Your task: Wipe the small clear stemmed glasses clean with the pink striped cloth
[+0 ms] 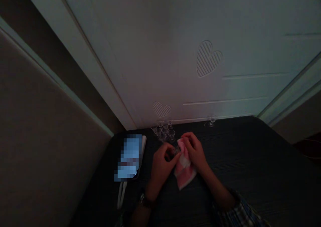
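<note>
My left hand (162, 161) is closed on a small clear glass (176, 150), gripped between thumb and fingers. A pink and white cloth (185, 170) hangs from my right hand (194, 150), which pinches its upper end against the glass. The cloth's lower part drapes down toward the dark table. Much of the glass is hidden by my fingers and the cloth. Just beyond my left hand stands a cluster of several small clear glasses (163, 132). The dim light blurs their outlines.
A lit phone (130, 156) rests on a white object at the table's left, with a white cable (122, 193) below it. Another clear glass (211, 121) stands at the back edge. Behind the dark table (240, 160) rises a white door panel (160, 53) with carved hearts.
</note>
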Demonstrator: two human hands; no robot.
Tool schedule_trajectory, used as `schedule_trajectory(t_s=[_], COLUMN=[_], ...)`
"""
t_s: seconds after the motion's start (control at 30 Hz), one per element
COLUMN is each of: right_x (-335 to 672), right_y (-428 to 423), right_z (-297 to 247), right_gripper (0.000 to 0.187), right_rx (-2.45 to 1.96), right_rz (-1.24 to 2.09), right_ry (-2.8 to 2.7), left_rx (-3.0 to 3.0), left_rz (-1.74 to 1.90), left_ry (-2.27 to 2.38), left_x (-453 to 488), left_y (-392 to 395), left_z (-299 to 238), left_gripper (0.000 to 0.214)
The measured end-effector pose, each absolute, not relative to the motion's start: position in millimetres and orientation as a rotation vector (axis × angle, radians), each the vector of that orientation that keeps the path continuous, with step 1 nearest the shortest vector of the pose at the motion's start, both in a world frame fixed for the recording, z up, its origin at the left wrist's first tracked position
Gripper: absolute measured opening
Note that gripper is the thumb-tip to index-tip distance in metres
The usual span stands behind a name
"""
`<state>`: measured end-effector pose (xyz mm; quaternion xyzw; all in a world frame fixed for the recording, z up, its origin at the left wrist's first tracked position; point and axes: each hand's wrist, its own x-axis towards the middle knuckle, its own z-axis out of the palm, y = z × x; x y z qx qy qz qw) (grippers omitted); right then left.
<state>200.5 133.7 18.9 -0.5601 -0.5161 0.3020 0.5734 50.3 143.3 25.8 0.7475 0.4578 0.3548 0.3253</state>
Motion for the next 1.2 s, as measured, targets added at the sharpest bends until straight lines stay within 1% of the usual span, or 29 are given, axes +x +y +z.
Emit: schedule_trajectory(t_s=[0.17,0.47,0.7,0.93,1.2], right_x=[200.5,200.4,196.8,196.8,195.7], right_y=[132.0,127.3,125.3,124.6,125.2], right_z=[20.1,22.4,23.3,34.7,33.5], right_gripper=[0.021,0.02,0.022,0.018,0.023], right_rx=[-1.354,-1.382,-1.334,-1.205,-1.161], right_rz=[0.655,0.555,0.488,0.478,0.464], right_ry=[-1.246,-1.353,-1.431,-1.528,-1.622], left_rx=[2.048,1.966,1.793,1.542,1.265], left_rz=[0.832,0.817,0.832,0.867,0.817], left_ry=[1.218,1.109,0.997,0.971,0.989], left_x=[50.4,52.9,56.3,56.5,54.9], left_y=[141.8,139.1,138.0,141.5,140.8], left_z=[26.6,26.5,22.9,24.1,19.0], left_gripper=[0.02,0.022,0.021,0.025,0.026])
